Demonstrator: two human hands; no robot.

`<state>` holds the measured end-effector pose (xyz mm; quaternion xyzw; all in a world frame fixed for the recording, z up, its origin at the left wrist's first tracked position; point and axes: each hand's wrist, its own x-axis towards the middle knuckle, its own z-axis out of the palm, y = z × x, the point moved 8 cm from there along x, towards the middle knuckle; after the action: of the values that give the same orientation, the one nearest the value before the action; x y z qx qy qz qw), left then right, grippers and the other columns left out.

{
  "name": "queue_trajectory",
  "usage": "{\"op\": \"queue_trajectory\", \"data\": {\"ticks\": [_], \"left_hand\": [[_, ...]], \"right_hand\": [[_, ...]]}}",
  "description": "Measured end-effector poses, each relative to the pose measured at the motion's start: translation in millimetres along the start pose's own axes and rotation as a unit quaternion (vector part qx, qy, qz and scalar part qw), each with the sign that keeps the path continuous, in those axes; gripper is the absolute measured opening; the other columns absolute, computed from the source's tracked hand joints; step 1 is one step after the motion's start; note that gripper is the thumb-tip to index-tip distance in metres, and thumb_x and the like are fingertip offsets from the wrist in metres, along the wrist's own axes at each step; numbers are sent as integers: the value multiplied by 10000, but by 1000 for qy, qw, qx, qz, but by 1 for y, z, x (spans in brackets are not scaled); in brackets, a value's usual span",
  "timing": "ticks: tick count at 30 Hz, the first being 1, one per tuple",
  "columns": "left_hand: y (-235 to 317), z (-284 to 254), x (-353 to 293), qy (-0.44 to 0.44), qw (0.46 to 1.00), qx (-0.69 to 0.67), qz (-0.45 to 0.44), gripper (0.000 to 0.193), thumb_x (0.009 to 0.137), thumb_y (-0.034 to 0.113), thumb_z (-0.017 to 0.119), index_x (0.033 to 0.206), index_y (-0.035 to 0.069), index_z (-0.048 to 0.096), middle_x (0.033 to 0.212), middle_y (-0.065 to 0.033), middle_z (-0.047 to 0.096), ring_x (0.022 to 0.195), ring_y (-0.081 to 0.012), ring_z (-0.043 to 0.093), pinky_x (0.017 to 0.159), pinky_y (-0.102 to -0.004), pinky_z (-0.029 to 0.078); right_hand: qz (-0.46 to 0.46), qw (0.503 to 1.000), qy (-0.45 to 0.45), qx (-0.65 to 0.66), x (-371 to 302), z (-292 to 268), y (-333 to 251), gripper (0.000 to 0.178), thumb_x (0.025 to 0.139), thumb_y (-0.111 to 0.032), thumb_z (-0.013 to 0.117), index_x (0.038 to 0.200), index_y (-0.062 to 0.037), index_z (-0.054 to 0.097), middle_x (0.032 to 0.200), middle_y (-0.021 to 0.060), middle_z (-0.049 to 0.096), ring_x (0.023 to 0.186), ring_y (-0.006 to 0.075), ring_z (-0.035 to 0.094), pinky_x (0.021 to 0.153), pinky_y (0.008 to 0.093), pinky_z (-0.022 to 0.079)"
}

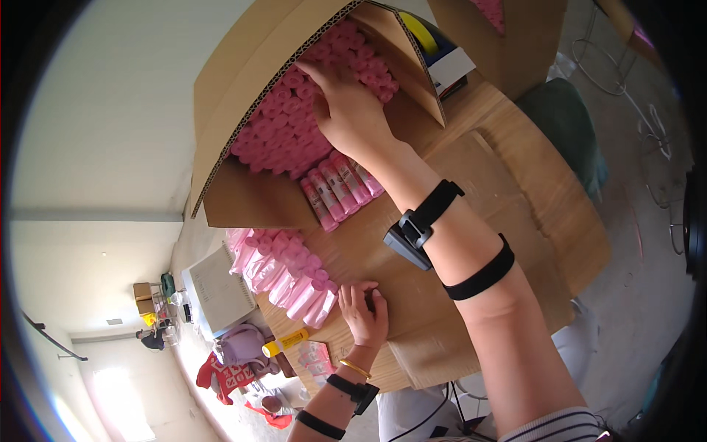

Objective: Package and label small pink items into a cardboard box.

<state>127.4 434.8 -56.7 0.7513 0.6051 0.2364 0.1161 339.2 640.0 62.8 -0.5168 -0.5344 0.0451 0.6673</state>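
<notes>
A cardboard box [258, 48] lies on its side with its mouth toward me, packed with pink rolls [276, 121] whose round ends face out. My right hand [353, 114] reaches into it, fingertips at the upper rolls, thumb apart from the index finger. I cannot see any roll in its grasp. Below it, several labelled pink rolls [339, 188] lie side by side in the box mouth. On the table, my left hand [363, 317] rests with loosely bent fingers, thumb apart, beside a pile of pink plastic-wrapped rolls [283, 272]. Nothing shows in it.
The wooden table [545, 191] carries a flat cardboard sheet [471, 199]. A yellow tube [286, 342] and pink printed cards [317, 359] lie at its left edge. Yellow tape [418, 33] is behind the box. A green-covered seat [563, 129] stands at right. A person [152, 339] is far off.
</notes>
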Motion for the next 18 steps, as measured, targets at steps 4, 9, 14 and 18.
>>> {"op": "queue_trajectory", "data": {"ticks": [4,9,14,18], "left_hand": [[2,-3,1,3,1000,-3,10,124,765,48,564,889,59,554,861,-118,519,826,-309,491,759,-409,393],[1,-3,1,7,1000,5,21,123,768,30,556,889,51,549,865,-116,512,821,-296,491,747,-395,398],[-2,-2,0,2,1000,-11,3,125,756,49,572,880,54,556,887,-120,523,849,-306,493,777,-406,396],[-1,-1,1,-4,1000,-2,6,125,757,54,573,881,54,558,895,-121,524,869,-306,499,796,-406,399]], "right_hand": [[-19,1000,-11,-12,-6,1,-13,464,756,-32,593,1206,-142,564,1069,181,553,754,329,632,598,392,540],[0,995,-103,5,-17,25,-30,473,759,-50,604,1219,-146,556,1092,184,549,765,335,636,606,392,544],[-6,995,-101,18,-21,30,-44,462,778,-68,598,1230,-144,542,1102,183,549,794,330,644,613,401,545],[-4,986,-168,-5,-27,57,-48,470,783,-77,597,1243,-142,526,1084,181,554,809,333,647,641,412,543]]}}
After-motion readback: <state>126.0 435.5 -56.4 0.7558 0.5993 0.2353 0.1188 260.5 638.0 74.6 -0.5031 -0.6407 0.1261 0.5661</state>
